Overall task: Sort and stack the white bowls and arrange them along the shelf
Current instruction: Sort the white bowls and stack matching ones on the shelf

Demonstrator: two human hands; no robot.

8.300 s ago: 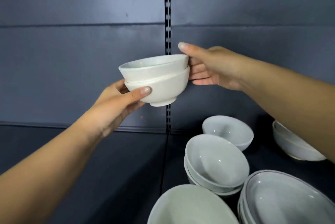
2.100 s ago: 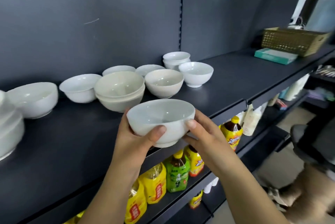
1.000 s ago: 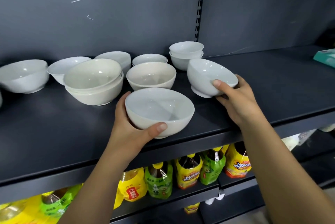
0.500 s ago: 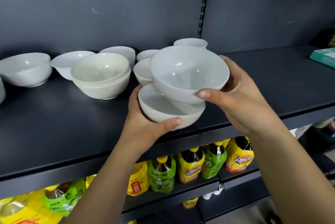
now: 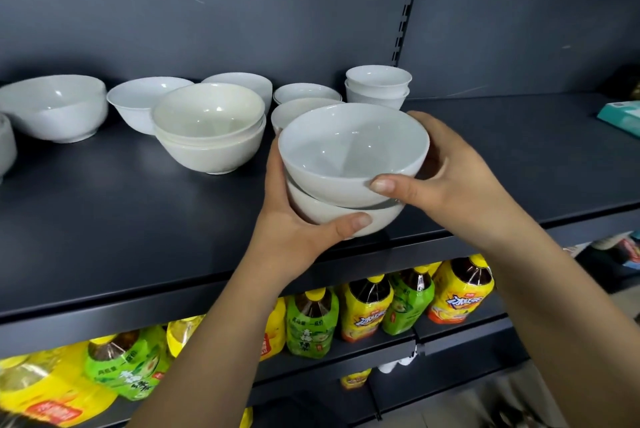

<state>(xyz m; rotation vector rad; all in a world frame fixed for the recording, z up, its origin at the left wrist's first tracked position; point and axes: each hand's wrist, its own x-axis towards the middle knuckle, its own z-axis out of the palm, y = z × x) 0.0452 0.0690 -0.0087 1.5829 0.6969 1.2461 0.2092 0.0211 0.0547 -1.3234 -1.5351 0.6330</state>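
Glossy white bowls point(image 5: 353, 150), matt shelf point(image 5: 138, 212)

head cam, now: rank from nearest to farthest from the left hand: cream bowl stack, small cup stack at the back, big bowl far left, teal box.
From the left hand:
1. Cream bowl stack, just to its left, mid shelf.
2. Small cup stack, at the back, beside the wall upright.
3. Big bowl, far left.
4. Teal box, at the right edge of the shelf.

Dark back panel point(image 5: 277, 11), possibly metal shelving point(image 5: 104, 237)
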